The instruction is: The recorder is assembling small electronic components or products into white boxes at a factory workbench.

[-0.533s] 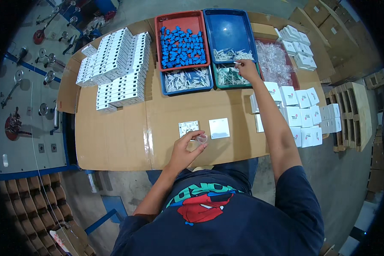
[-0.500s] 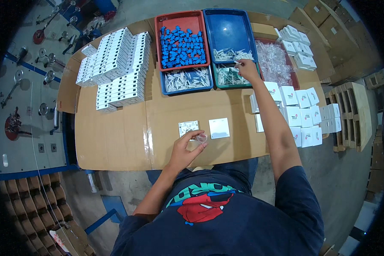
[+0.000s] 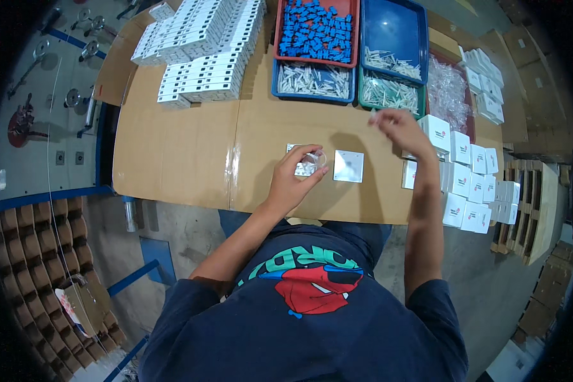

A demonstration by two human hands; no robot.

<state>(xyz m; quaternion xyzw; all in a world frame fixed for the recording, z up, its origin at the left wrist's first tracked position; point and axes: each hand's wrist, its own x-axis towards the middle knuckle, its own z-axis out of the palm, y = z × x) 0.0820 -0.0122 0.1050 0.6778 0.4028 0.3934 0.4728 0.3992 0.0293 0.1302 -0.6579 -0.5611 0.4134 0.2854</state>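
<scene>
The left hand point(image 3: 294, 180) is curled around a small clear plastic bag point(image 3: 312, 162) and holds it just above the cardboard-covered table point(image 3: 184, 153). The bag covers part of a small white square plate point(image 3: 297, 160). At 3 o'clock from the bag, a second white square plate point(image 3: 349, 166) lies flat on the table.

The right hand point(image 3: 400, 128) is raised at 2 o'clock from the left hand. Its fingers pinch a small white piece point(image 3: 374, 115); what it is exactly, one cannot tell. At 12 o'clock from this hand stands a green tray point(image 3: 388, 93) with white parts. At 4 o'clock from it are small white boxes point(image 3: 468, 172) in rows.
</scene>
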